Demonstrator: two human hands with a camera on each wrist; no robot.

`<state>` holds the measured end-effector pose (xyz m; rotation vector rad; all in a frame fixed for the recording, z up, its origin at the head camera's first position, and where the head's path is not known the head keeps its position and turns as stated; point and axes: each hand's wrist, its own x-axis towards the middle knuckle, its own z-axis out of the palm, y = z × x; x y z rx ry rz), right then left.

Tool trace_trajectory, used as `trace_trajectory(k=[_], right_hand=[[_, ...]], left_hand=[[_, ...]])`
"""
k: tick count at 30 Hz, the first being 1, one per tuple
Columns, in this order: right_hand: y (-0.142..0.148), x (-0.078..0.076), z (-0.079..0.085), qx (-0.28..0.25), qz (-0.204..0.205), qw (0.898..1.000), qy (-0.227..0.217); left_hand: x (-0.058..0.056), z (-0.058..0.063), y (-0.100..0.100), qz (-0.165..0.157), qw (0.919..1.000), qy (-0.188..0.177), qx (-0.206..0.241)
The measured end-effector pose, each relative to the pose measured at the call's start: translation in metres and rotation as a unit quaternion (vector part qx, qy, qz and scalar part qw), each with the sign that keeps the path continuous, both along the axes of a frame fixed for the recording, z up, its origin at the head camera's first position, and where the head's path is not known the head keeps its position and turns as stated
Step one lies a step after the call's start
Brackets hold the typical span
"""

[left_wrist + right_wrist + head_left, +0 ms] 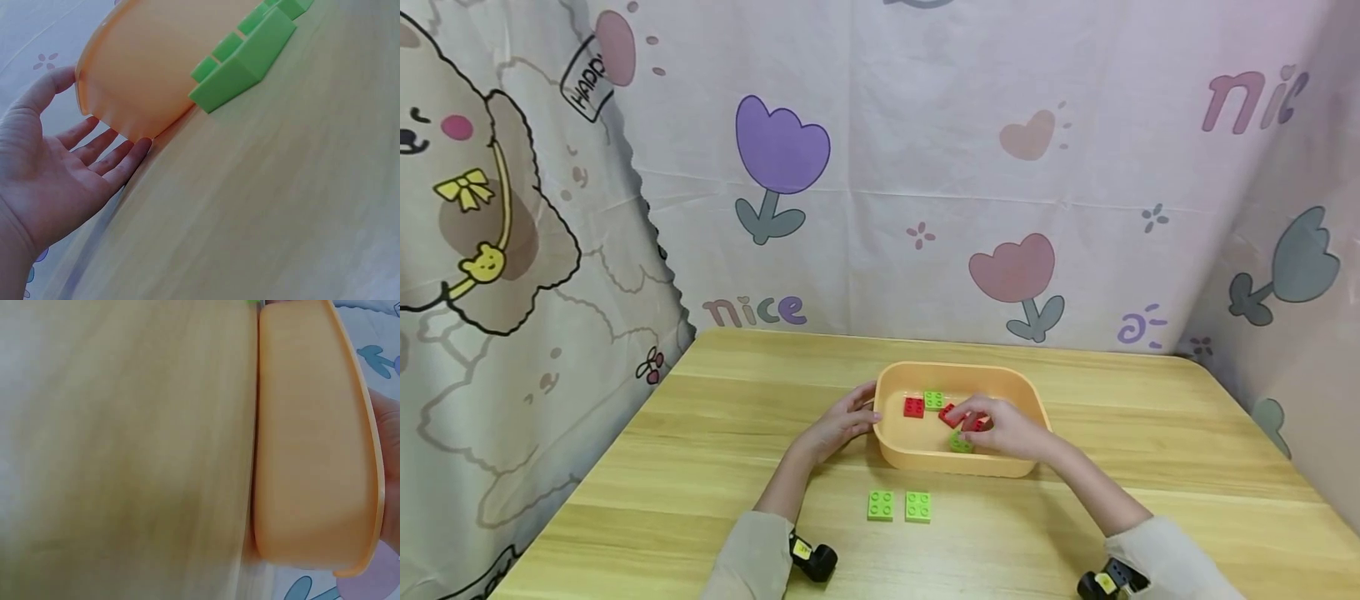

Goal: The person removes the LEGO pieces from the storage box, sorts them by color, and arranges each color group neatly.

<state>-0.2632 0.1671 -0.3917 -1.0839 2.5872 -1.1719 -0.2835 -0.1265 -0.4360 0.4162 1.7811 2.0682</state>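
Note:
A peach-coloured plastic bin (pixel 925 461) stands on the table. My left hand (pixel 842 423) touches its left end, thumb at the rim and fingers fairly straight against the outer wall, as the left wrist view shows. Inside the bin, my right hand (pixel 1003 427) reaches down with bent fingers over a green brick (pixel 960 442) and red bricks; whether it pinches one is unclear. Another red brick (pixel 913 407) and a green brick (pixel 934 400) lie further left in the bin. In the right wrist view, the bin wall (pixel 312 444) hides the fingertips.
In front of the bin, two green bricks (pixel 881 505) lie side by side on the wooden table (pixel 700 467). A printed curtain (pixel 880 167) hangs behind the table's far edge and along its sides. Both wrists carry small black cameras (pixel 815 560).

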Motion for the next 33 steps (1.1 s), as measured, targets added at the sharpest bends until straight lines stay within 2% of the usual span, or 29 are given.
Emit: trace_trajectory(k=[5,8,20,28,33], right_hand=[[0.000,-0.006,-0.002,0.050,0.006,0.998,-0.043],[-0.003,-0.010,-0.002,0.062,0.013,0.997,-0.052],[-0.024,-0.026,-0.011,0.058,0.050,0.995,-0.065],[-0.017,-0.028,-0.011,0.035,0.056,0.996,-0.063],[-0.011,-0.027,-0.013,0.054,0.065,0.995,-0.058]], left_hand=[[0.000,0.000,0.000,0.000,1.0000,0.001,0.005],[0.000,0.000,0.000,-0.001,1.0000,0.002,0.005],[-0.001,-0.002,0.001,-0.004,1.0000,0.003,0.005],[-0.001,-0.001,0.002,0.000,1.0000,0.003,0.000],[0.000,0.000,0.001,0.003,1.0000,0.001,-0.001]])
